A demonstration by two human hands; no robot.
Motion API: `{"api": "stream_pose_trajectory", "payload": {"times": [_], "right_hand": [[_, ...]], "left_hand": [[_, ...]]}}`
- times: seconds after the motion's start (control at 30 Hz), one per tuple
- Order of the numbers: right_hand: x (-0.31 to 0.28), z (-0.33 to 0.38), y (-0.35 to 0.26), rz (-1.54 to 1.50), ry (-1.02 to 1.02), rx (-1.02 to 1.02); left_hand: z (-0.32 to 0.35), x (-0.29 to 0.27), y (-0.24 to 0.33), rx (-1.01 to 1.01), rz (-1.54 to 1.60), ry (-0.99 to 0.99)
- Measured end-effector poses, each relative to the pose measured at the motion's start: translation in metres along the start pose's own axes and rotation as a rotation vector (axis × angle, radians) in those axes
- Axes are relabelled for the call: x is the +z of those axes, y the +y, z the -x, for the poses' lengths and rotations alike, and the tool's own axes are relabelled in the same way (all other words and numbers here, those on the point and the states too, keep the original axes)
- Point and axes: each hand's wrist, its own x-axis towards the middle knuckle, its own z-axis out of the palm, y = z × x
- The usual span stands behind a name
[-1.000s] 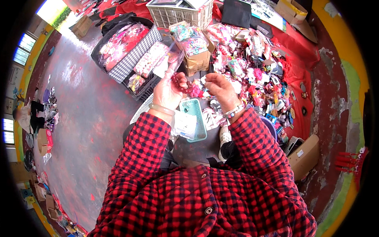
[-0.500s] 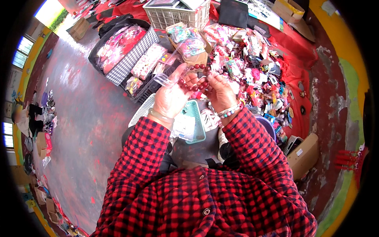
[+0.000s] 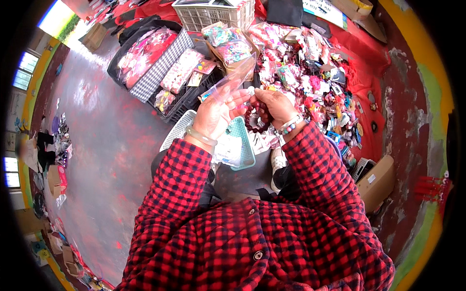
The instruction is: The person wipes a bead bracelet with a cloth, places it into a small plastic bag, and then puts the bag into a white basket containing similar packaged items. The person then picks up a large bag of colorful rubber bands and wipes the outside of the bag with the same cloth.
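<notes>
A dark red beaded bracelet hangs as a loop from the closed fingers of my right hand. Palm up beside it, my left hand has a clear plastic bag under its thumb, the bag sticking up and to the right. A small white piece shows at the right fingertips; its kind is too small to tell. Below the hands are a light green plastic basket and a white one, with a white plastic packet in the green one.
A large heap of packaged hair ornaments and trinkets covers red cloth ahead right. Ahead left stand a houndstooth box of packets, a black crate, and a cardboard box of bagged goods. A grey crate is behind them.
The bracelet has gone from being stretched between both hands to hanging from my right hand. The clear bag now stands upright in my left hand.
</notes>
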Motion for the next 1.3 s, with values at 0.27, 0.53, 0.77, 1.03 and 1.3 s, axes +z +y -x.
{"api": "stream_pose_trajectory", "payload": {"times": [0.27, 0.53, 0.77, 1.03, 1.3], "right_hand": [[-0.005, 0.002, -0.001, -0.353, -0.336, -0.047], [-0.003, -0.013, 0.017, -0.063, -0.028, -0.196], [0.02, 0.001, 0.018, -0.245, -0.334, -0.123], [0.019, 0.002, 0.016, 0.21, -0.232, -0.173], [0.008, 0.002, 0.005, 0.474, -0.081, -0.232]], "left_hand": [[-0.005, -0.005, -0.009, 0.094, -0.132, 0.1], [-0.006, -0.016, -0.005, -0.1, 0.092, 0.018], [-0.008, -0.019, -0.003, -0.031, 0.333, 0.103], [-0.006, -0.016, -0.006, -0.038, 0.211, 0.102], [-0.007, -0.026, 0.004, 0.017, -0.684, 0.499]]}}
